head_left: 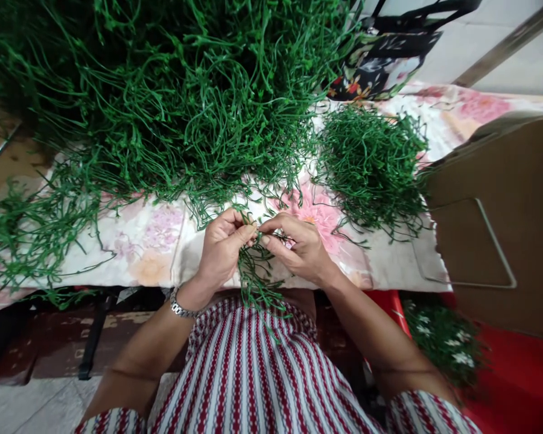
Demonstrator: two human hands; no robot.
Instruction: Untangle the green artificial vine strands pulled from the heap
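Note:
My left hand (222, 247) and my right hand (298, 247) meet at the near edge of the table, fingertips pinched together on a small bunch of green plastic stems (257, 277) that hangs down toward my lap. A metal watch sits on my left wrist. Just beyond my hands lies a huge tangled heap of the same green stems (163, 102), covering most of the table. A smaller separate pile of green stems (373, 166) lies to the right of my hands.
A floral cloth (154, 241) covers the table. A brown cardboard box (502, 223) stands at the right. A red tub (520, 380) below it holds green sprigs with white flowers (443, 337). A dark floral bag (384, 60) sits at the far edge.

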